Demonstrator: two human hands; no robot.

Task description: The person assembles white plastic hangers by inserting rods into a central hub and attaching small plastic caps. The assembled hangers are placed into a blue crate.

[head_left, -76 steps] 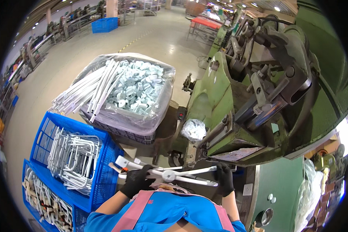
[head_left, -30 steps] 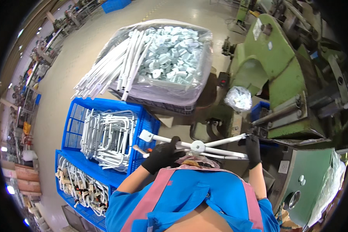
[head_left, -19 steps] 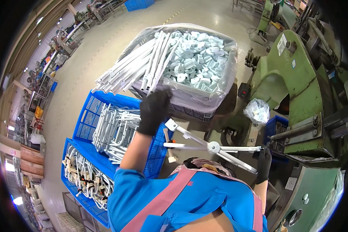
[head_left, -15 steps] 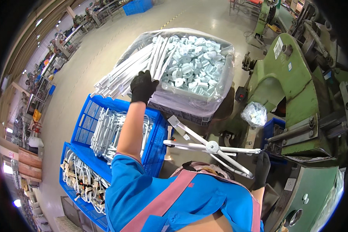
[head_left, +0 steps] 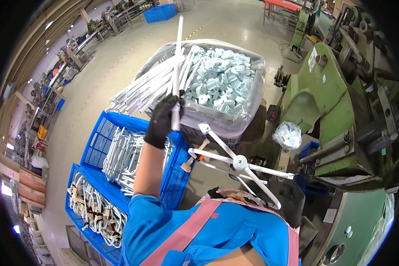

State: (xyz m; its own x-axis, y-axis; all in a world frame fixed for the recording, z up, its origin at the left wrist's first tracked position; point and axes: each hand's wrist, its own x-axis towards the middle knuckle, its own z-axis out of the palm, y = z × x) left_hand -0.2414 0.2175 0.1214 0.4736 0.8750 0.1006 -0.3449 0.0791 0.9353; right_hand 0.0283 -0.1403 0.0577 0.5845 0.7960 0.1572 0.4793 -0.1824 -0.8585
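My left hand (head_left: 165, 116), in a black glove, is closed around a white tube (head_left: 177, 66) near its lower end. The tube stands almost upright in front of a pile of similar white tubes (head_left: 153, 79). These lie across the left side of a plastic-lined bin (head_left: 258, 82) full of pale blue-grey moulded parts (head_left: 221, 75). In front of my body is a white tubular frame (head_left: 219, 156), its crossing arms meeting at a round hub (head_left: 240, 162). My right hand (head_left: 292, 201), also black-gloved, is beside the frame's right-hand ends; its fingers are blurred and partly hidden, so its grip is unclear.
Blue crates (head_left: 95, 153) at left hold bent white tubes (head_left: 124, 155) and fitted tube assemblies (head_left: 97, 210). A green machine (head_left: 328, 88) stands close on the right, with a clear bag of small parts (head_left: 288, 135) beside it. A green cabinet (head_left: 359, 221) is at lower right.
My left hand has lifted one white tube off the pile and drawn it nearer, tilting it upright. The white frame has turned slightly, and my right hand has shifted a little lower and toward my body.
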